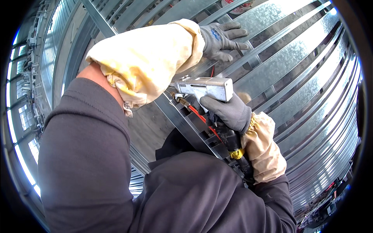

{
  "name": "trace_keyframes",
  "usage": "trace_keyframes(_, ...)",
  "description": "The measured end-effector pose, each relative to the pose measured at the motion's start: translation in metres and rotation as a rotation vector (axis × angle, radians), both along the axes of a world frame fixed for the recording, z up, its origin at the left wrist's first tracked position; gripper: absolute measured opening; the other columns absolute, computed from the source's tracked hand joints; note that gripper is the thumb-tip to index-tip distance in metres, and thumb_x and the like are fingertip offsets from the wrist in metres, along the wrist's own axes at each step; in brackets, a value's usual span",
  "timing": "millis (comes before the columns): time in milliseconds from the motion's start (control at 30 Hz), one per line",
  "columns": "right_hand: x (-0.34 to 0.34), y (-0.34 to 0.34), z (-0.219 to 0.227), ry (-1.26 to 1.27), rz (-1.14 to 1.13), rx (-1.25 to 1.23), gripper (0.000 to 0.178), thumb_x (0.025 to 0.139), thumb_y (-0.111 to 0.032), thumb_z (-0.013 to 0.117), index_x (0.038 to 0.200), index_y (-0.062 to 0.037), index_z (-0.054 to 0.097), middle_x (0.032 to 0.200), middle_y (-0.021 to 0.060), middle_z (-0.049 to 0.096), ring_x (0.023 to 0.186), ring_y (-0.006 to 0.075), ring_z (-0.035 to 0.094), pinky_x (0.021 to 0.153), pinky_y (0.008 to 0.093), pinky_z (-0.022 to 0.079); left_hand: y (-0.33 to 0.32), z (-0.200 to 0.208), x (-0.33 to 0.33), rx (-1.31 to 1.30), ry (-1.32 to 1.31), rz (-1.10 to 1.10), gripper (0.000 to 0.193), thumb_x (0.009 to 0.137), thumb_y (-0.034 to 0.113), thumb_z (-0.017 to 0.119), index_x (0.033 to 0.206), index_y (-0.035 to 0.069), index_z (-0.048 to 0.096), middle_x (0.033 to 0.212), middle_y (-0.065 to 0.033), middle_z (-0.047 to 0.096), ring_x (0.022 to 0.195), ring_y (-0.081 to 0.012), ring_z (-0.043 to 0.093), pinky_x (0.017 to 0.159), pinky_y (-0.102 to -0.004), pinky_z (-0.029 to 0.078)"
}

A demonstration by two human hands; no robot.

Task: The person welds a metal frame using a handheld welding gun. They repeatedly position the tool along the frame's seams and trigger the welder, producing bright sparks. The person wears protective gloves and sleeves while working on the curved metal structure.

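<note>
My right hand (232, 112), in a grey knitted glove, is wrapped round the grip of a silver, boxy handheld welding gun (213, 87). The gun's nozzle end points left and is partly hidden behind my left sleeve cover. A red hose (198, 112) and a thick black cable (231, 140) with a yellow band trail from the gun toward my body. Farther off, my left hand (222, 39), also gloved in grey, lies with fingers spread on the shiny metal slats (278, 75) and holds nothing. Cream sleeve covers (151, 58) wrap both my forearms.
Long metal slats run in rows to the right, with narrow gaps and crosspieces between them. A metal rail (180, 123) passes under the gun along the frame's near side. More metal profiles (58, 42) lie at the left, and a round red-and-white object (237, 6) shows below the far slats.
</note>
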State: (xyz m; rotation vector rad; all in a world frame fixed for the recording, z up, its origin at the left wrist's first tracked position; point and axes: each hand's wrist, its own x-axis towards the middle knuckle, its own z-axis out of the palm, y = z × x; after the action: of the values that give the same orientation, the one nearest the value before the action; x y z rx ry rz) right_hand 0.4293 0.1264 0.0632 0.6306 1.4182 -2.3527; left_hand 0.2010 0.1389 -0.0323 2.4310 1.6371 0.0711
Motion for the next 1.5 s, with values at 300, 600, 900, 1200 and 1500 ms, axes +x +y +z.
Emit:
trace_keyframes(300, 0.004, -0.004, -0.004, 0.037, -0.041, -0.002, 0.040, 0.094, -0.016, 0.067, 0.129, 0.0010, 0.057, 0.116, 0.0053, 0.066, 0.102, 0.0103, 0.059, 0.089, 0.0274, 0.050, -0.001, -0.003, -0.004, 0.020, -0.035, -0.007, 0.070, 0.090, 0.047, 0.063, 0.153, 0.036, 0.035, 0.165, -0.0101, 0.017, 0.151, -0.0383, 0.013, 0.119, -0.0532, 0.023)
trace_keyframes(600, 0.005, -0.004, -0.006, 0.006, -0.020, 0.026, 0.040, 0.093, -0.015, 0.067, 0.129, 0.0005, 0.057, 0.108, 0.0033, 0.066, 0.090, 0.0088, 0.058, 0.079, 0.0267, 0.051, -0.002, -0.007, -0.004, 0.019, -0.031, 0.003, 0.071, 0.090, 0.048, 0.064, 0.153, 0.036, 0.035, 0.165, -0.0091, 0.016, 0.151, -0.0376, 0.012, 0.119, -0.0539, 0.024)
trace_keyframes(900, 0.010, -0.002, -0.011, 0.051, -0.041, 0.027, 0.041, 0.094, -0.016, 0.065, 0.130, 0.0000, 0.056, 0.112, 0.0041, 0.066, 0.092, 0.0080, 0.058, 0.078, 0.0254, 0.052, 0.001, -0.014, -0.003, 0.011, -0.024, 0.006, 0.071, 0.090, 0.049, 0.063, 0.153, 0.038, 0.033, 0.166, -0.0082, 0.014, 0.152, -0.0359, 0.011, 0.120, -0.0537, 0.023)
trace_keyframes(1200, 0.016, 0.001, -0.015, -0.014, -0.041, 0.009, 0.043, 0.093, -0.015, 0.066, 0.132, -0.0001, 0.055, 0.116, 0.0045, 0.065, 0.096, 0.0099, 0.059, 0.083, 0.0262, 0.051, 0.003, -0.019, 0.000, 0.012, -0.025, 0.022, 0.071, 0.091, 0.049, 0.063, 0.154, 0.040, 0.031, 0.165, -0.0084, 0.015, 0.152, -0.0360, 0.011, 0.120, -0.0530, 0.023)
trace_keyframes(1500, 0.014, 0.008, -0.004, -0.122, 0.038, -0.030, 0.042, 0.094, -0.016, 0.064, 0.132, -0.0010, 0.056, 0.099, 0.0018, 0.065, 0.079, 0.0065, 0.058, 0.067, 0.0239, 0.052, 0.003, -0.026, -0.002, 0.026, -0.036, 0.023, 0.072, 0.089, 0.049, 0.064, 0.153, 0.041, 0.032, 0.165, -0.0080, 0.015, 0.152, -0.0361, 0.012, 0.118, -0.0542, 0.026)
